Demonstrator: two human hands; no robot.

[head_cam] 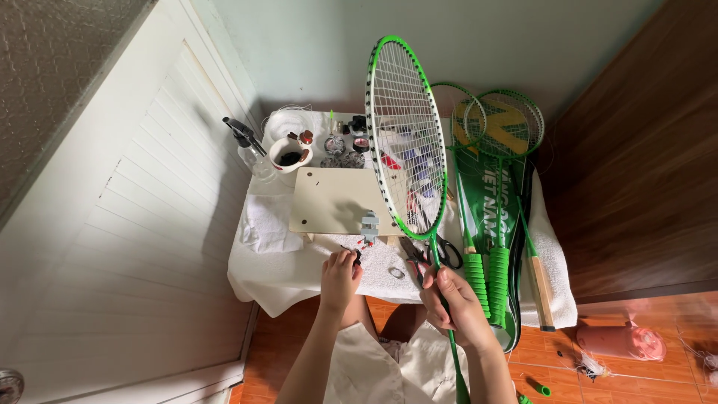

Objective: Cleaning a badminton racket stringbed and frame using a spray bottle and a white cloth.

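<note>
The right hand [458,303] is closed around the thin shaft of a green badminton racket [404,138], which stands upright with its strung head raised above the bench [299,273]. The left hand [340,275] is near the front edge of the bench, with the fingers pinched narrowly on a small dark tool [354,253]; what kind of tool it is cannot be told. The bench is covered with a white cloth. On it lies a pale beige board [333,198] with a small grey clamp [369,224] at its front edge. Black-handled scissors [443,251] lie just beside the racket shaft, and a small metal ring [396,272] rests between the two hands. At the back of the bench stand a white mug [290,155], a clear spray bottle [250,150] with a black head, and several small round jars [342,150]. To the right, two other green rackets [497,135] lie on a long green racket cover [493,217] with white and yellow lettering. A racket with a wooden handle [540,288] lies beside them. On the orange tiled floor, a pink roll [621,340] is at the right.
</note>
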